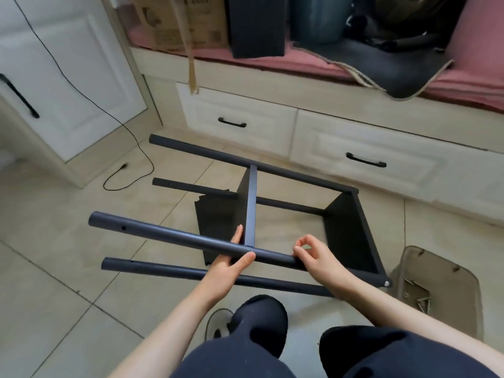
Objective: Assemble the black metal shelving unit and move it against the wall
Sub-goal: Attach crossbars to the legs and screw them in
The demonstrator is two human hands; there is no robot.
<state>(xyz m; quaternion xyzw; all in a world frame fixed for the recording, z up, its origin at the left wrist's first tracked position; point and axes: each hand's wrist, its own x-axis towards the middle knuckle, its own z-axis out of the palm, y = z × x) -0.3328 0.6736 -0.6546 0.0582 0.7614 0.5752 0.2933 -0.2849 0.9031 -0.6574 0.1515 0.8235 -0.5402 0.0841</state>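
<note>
The black metal shelving unit [351,227] lies on its side on the tiled floor, its several round posts pointing left. Two flat shelf panels stand on edge between the posts, one in the middle [251,203] and one at the right end. My left hand [231,257] grips the near upper post [169,236] right where the middle shelf meets it, thumb under the tube and fingers over it. My right hand [313,255] rests on the same post further right, with thumb and forefinger pinched together above it; what they hold is too small to tell.
An open bag or box of screws [420,296] sits on the floor at the right. White drawers [240,124] under a pink cushioned bench [463,83] run along the back. A black cable [128,173] trails on the floor at the left. My knees fill the bottom.
</note>
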